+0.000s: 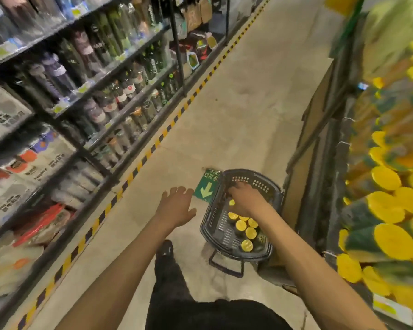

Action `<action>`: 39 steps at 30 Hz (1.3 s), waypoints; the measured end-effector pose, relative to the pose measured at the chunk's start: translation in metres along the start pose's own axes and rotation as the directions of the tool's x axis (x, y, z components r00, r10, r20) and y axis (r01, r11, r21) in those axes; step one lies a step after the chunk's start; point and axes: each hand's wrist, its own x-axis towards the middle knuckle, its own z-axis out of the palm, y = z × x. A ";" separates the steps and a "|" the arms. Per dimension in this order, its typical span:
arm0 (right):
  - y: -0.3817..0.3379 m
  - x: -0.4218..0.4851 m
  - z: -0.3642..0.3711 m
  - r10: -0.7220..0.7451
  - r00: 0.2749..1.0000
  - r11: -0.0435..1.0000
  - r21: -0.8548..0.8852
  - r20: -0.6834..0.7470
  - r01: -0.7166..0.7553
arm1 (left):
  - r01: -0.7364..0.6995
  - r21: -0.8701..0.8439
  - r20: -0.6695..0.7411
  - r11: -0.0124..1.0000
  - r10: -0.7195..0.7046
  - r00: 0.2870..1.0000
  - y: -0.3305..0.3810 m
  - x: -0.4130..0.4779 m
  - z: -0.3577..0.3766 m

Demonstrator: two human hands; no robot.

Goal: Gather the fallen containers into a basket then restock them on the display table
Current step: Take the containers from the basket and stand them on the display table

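You are wearing black all the way down. A black garment (224, 314) is filling the bottom edge of the view (top or waistband, the blur is hiding which), and a black trouser leg (171, 279) is running from it to a dark shoe (165, 249). Your forearms (119, 270) are showing bare along their whole visible length, out to your left hand (177, 206) and your right hand (244, 198).

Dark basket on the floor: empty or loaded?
Partly loaded. Several yellow-lidded round containers stand upright in the near end of the dark plastic basket; the right hand reaches in beyond them.
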 end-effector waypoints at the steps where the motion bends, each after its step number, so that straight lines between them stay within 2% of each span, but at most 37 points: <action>1: 0.004 0.003 0.002 0.048 0.999 0.999 0.021 0.002 -0.048 | -0.052 0.015 0.015 0.999 0.052 0.999 0.000 0.017 -0.001; 6: 0.015 0.021 0.016 0.317 0.946 0.928 0.185 0.061 -0.323 | -0.358 0.117 0.123 0.926 0.344 0.931 -0.003 0.101 -0.001; 9: 0.007 0.023 0.021 0.479 0.871 0.826 0.279 0.107 -0.489 | -0.525 0.163 0.169 0.835 0.501 0.849 -0.006 0.146 -0.012; 13: -0.006 0.020 0.030 0.633 0.758 0.653 0.417 0.158 -0.632 | -0.674 0.152 0.151 0.723 0.657 0.739 -0.005 0.191 -0.036; 18: -0.027 0.012 0.043 0.791 0.583 0.407 0.550 0.186 -0.729 | -0.811 0.160 0.268 0.563 0.766 0.585 -0.004 0.220 -0.037; 23: -0.037 0.009 0.081 0.843 0.478 0.237 0.628 0.245 -0.741 | -0.877 0.187 0.368 0.442 0.797 0.480 0.017 0.226 -0.005; 27: -0.025 0.025 0.120 0.841 0.473 0.185 0.679 0.265 -0.710 | -0.901 0.130 0.395 0.413 0.813 0.429 0.030 0.238 0.037; 31: -0.001 0.055 0.174 0.848 0.463 0.154 0.716 0.258 -0.681 | -0.896 0.035 0.370 0.442 0.828 0.422 0.041 0.267 0.099; 36: 0.034 0.102 0.241 0.814 0.481 0.132 0.704 0.325 -0.698 | -0.892 0.004 0.405 0.453 0.814 0.415 0.056 0.312 0.175; 39: 0.057 0.135 0.283 0.795 0.483 0.126 0.680 0.366 -0.722 | -0.903 -0.002 0.422 0.429 0.819 0.388 0.071 0.344 0.218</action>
